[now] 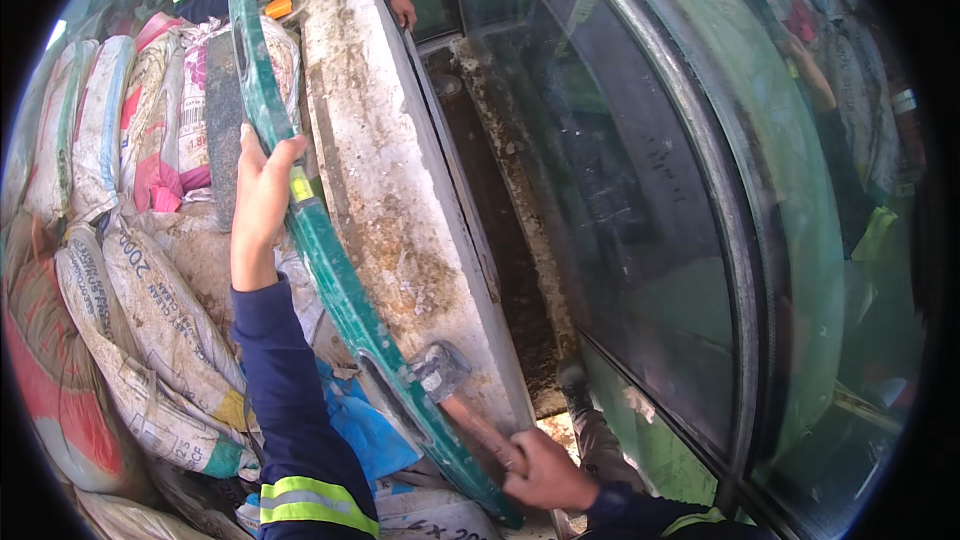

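Note:
A long green spirit level (338,285) stands along the left side of a pale, rough concrete block (385,170), close to it or touching it. My left hand (262,192) grips the level by its upper part, beside the yellow vial, with the thumb over its edge. At the lower right, my right hand (548,475) is wrapped round the wooden handle of a club hammer (482,430). The worn metal head lies over the near end of the block, right beside the level's lower slot.
Stacked filled sacks (150,280) cover the left side. A co-worker's hand (402,10) is by the block's far end. Along the right runs a curved glass wall (640,170) in a metal frame, with a narrow dirt-filled gap (500,210) between it and the block.

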The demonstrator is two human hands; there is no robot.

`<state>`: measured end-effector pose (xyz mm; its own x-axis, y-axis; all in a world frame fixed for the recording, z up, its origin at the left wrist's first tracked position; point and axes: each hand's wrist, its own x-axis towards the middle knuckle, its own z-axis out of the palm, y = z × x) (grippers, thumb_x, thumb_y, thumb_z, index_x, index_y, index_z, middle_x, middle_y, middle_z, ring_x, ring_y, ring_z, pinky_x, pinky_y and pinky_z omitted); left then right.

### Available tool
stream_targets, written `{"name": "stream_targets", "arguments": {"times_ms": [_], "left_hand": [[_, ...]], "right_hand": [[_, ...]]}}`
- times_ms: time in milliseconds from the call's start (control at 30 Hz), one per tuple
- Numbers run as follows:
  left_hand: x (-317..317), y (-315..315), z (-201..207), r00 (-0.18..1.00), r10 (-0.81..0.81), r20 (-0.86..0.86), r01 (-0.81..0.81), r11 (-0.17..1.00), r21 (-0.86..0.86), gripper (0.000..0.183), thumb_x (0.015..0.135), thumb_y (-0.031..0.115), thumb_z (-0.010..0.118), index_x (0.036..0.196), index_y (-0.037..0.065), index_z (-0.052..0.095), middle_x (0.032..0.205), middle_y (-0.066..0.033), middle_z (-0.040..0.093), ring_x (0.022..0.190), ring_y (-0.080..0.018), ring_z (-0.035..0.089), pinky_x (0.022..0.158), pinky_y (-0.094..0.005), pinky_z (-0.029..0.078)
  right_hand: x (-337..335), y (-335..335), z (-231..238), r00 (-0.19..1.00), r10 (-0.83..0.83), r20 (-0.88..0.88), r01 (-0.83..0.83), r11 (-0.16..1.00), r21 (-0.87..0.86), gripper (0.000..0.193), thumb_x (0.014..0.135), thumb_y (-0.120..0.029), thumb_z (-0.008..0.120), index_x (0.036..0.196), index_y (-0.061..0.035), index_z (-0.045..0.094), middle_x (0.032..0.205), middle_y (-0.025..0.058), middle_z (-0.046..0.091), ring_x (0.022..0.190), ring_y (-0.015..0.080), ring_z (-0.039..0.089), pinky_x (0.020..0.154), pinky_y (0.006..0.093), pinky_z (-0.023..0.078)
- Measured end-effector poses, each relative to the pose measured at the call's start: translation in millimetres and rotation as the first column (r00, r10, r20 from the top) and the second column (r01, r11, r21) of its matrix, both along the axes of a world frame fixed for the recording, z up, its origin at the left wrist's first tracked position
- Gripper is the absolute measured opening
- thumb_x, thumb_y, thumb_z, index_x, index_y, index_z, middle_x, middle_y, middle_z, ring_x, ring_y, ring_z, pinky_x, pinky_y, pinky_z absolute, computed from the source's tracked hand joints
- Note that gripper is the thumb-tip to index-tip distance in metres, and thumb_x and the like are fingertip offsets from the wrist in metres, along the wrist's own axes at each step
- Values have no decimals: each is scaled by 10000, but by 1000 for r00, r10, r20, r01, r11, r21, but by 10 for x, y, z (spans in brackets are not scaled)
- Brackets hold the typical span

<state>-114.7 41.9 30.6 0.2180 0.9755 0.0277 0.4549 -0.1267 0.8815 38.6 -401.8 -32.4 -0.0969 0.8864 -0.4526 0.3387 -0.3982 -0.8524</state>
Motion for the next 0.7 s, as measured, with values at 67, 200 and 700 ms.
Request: {"name": "stream_targets", "arguments": {"times_ms": [67,200,700], "left_hand": [[-17,37,-141,995,13,-102,2,989,146,704,858,253,657,1396,-131,415,1228,-229,619,1129,-257,594,1000,-349,443],[41,18,-187,964,39,-262,23,973,229,858,826,272,675,1476,-154,313,1274,-306,618,1198,-334,617,1030,-370,449],[110,-19,-847,647,167,-744,121,941,316,956,835,308,641,1508,-190,178,1268,-491,472,1155,-601,521,1049,-491,438]], "right_hand": [[312,113,60,972,-70,-225,63,997,-37,452,810,-168,751,1166,23,547,1008,213,591,951,363,624,827,410,499],[687,543,-10,964,-111,-242,164,963,215,456,816,-146,763,1166,37,535,995,141,588,917,239,601,824,375,496],[1078,2698,-2234,894,-440,80,349,799,489,673,907,-91,603,1522,-13,342,1055,332,644,954,518,633,784,530,509]]}}
